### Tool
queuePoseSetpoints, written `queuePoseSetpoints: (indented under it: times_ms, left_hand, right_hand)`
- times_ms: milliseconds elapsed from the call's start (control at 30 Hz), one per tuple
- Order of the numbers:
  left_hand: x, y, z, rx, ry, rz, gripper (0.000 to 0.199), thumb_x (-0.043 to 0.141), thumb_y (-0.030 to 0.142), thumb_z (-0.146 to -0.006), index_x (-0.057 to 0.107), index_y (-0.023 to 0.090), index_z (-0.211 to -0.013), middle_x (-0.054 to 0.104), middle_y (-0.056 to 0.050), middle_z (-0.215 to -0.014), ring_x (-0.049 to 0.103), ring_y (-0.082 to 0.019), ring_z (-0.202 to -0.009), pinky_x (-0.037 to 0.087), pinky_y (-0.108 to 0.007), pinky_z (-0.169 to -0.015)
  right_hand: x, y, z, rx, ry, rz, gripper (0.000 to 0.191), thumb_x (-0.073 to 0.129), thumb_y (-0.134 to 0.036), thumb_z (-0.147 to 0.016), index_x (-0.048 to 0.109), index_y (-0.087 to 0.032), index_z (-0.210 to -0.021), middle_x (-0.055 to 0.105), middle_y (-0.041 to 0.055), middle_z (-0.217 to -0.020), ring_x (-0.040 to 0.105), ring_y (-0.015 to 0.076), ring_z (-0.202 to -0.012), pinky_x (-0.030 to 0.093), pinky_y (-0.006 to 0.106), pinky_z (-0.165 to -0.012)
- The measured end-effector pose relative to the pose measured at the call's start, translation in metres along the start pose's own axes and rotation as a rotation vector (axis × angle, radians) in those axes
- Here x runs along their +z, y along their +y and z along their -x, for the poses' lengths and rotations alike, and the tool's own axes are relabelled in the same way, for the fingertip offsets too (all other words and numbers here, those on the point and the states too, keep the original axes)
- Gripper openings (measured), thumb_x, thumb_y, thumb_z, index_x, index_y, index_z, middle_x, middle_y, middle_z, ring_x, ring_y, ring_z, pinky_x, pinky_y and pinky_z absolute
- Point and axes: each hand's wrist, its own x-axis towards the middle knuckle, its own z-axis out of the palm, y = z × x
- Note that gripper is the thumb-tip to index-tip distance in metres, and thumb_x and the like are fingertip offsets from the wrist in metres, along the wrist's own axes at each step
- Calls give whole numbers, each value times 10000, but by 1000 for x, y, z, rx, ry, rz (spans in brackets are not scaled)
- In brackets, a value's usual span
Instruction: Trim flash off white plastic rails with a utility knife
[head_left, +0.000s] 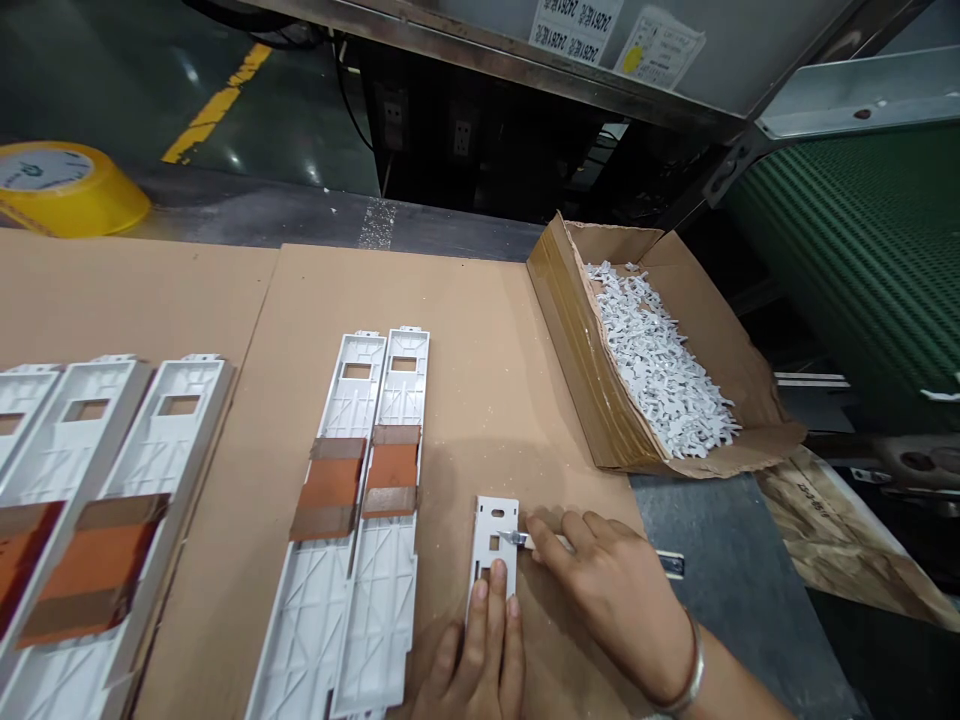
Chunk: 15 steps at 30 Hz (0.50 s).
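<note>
Hands [611, 600], utility knife [521, 540], white plastic bracket [506, 515]

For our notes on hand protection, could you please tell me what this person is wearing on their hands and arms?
The left hand and right hand are bare, with no gloves. A silver-coloured metal bangle circles the right wrist, and the right forearm shows no sleeve. No rings are visible on either hand.
</note>
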Motion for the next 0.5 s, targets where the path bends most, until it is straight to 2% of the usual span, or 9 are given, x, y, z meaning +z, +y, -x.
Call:
queuePoseSetpoints:
  times_ms: [267,433,500]
  left_hand:
    - [0,1,-3,-10,25,11,340,398,173,-782,646,113,-1007,656,-133,-1090,344,-237,-1300,321,-341,-856]
    - [1,1,-2,-10,47,6,341,387,160,-780,650,115,-994,658,-134,-1086,364,-241,-1289,324,-341,-859]
    - [1,1,-2,-11,47,-2,345,390,162,-774,649,125,-999,656,-128,-1095,370,-238,-1285,323,-340,-866]
  right_hand:
    - [-8,15,-14,-87,17,-17,273,708,-218,-743,599,-227,-994,600,-3,-734,565,178,-613,345,304,-554]
    - [-11,25,-23,-160,-32,-8,220,684,-211,-764,602,-234,-966,616,2,-778,560,176,-631,309,300,-544]
    - [-13,29,-29,-198,-43,-14,144,656,-219,-792,608,-233,-928,616,6,-778,553,169,-642,296,299,-549]
